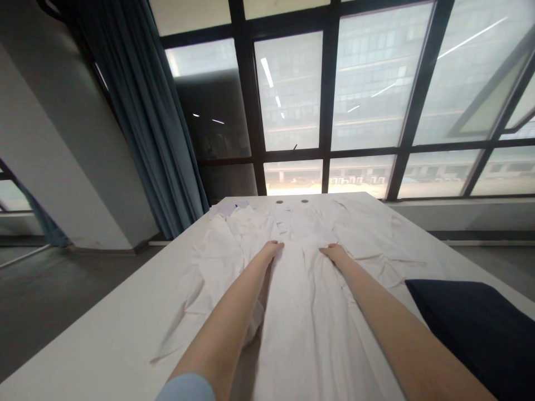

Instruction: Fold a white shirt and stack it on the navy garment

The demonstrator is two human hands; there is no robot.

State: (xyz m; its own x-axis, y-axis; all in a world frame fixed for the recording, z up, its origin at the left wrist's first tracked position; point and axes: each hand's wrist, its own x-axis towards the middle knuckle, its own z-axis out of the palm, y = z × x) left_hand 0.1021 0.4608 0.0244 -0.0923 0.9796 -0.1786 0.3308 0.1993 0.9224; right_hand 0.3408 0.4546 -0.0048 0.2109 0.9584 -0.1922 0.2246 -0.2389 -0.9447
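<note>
A long white garment [309,312] with sleeves lies spread along the table, its cloth creased and running toward me. My left hand [273,247] pinches the fabric on the left of the middle panel, its fingers closed and partly hidden by the cloth. Across from it, my right hand [333,250] grips the right side of the same panel between thumb and fingers. One sleeve stretches out to the left, and more loose cloth lies to the right. Whether it is a coat or another garment, I cannot tell.
The white table [96,334] carries a dark navy folded cloth [476,328] at the right, beside my forearm. Two round inserts [305,201] sit near its far edge. Beyond stand large dark-framed windows [288,94], with a blue curtain [137,122] and a pillar [58,150] at the left.
</note>
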